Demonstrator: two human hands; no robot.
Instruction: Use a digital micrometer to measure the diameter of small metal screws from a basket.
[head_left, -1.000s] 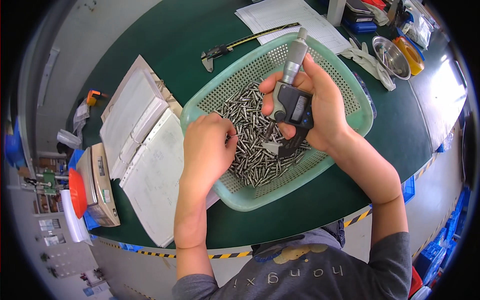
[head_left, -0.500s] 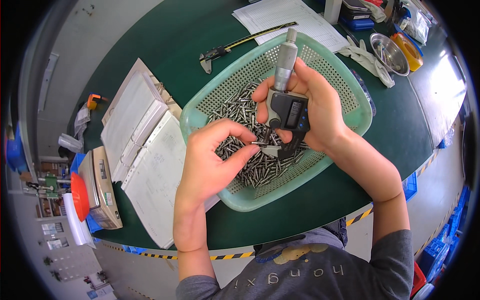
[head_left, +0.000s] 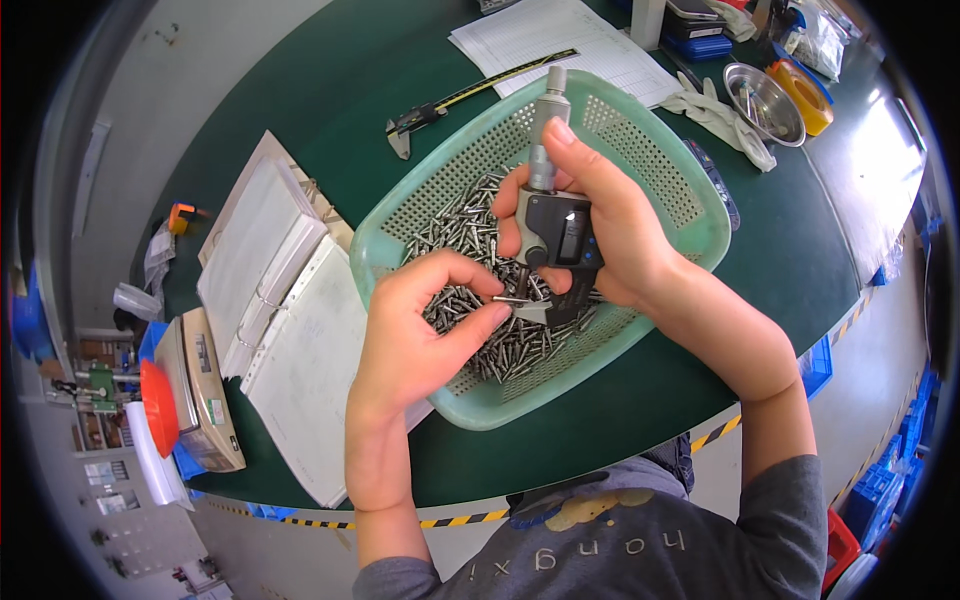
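Observation:
My right hand (head_left: 630,235) is wrapped round a digital micrometer (head_left: 552,222), its thumb lying against the silver barrel near the top. The micrometer hangs upright over a pale green perforated basket (head_left: 685,205), jaws downward. Between thumb and forefinger my left hand (head_left: 410,335) pinches a small metal pin (head_left: 510,299), whose far end lies at the micrometer's jaws; whether both jaws touch it I cannot tell. Below both hands, many similar metal pins (head_left: 465,222) are heaped in the basket.
A caliper (head_left: 435,112) and printed sheets (head_left: 600,50) lie beyond the basket. An open ring binder (head_left: 310,350) and a scale (head_left: 207,400) are at left. White gloves (head_left: 725,120), a steel bowl (head_left: 765,105) and a tape roll (head_left: 803,98) sit at far right.
My right thumb has shifted left onto the micrometer's barrel. The micrometer and both hands sit slightly further left in the picture, as does the whole table scene.

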